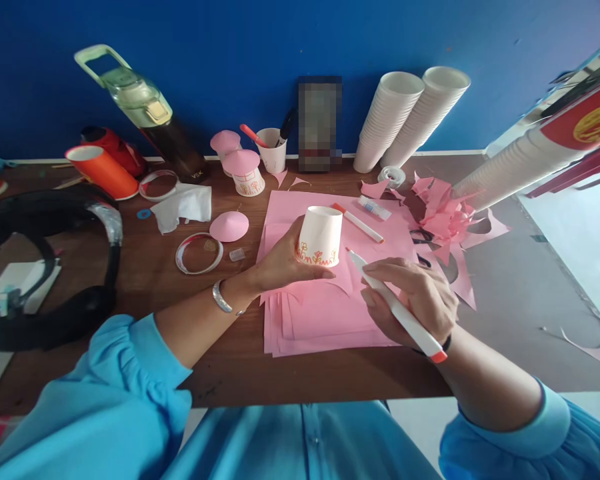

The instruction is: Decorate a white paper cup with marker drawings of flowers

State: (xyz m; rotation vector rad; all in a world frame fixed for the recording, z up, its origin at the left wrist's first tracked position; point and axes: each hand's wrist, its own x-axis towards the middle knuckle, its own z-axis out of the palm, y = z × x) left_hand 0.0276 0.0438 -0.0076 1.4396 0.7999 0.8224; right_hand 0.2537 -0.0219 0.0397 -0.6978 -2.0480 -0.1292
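Note:
An upside-down white paper cup (321, 230) with orange flowers and grass drawn round its rim is held in my left hand (283, 260), thumb under the rim. My right hand (415, 300) grips a white marker (397, 308) with an orange end; its tip points at the cup, a little to the right and not touching. Beneath both lie stacked pink paper sheets (325, 320). On them are a second marker (363, 225), lying by an orange cap, and a glue stick (375, 208). Small decorated cups with pink cone tops (241, 163) stand behind.
Stacked white cups (390, 120) stand at the back right, with pink scraps (445, 213) and partly hidden scissors (423, 237) nearer. To the left are a bottle (165, 127), paper rings (199, 253), a pink cone (229, 227) and black headphones (113, 267). A pen cup (273, 157) is behind.

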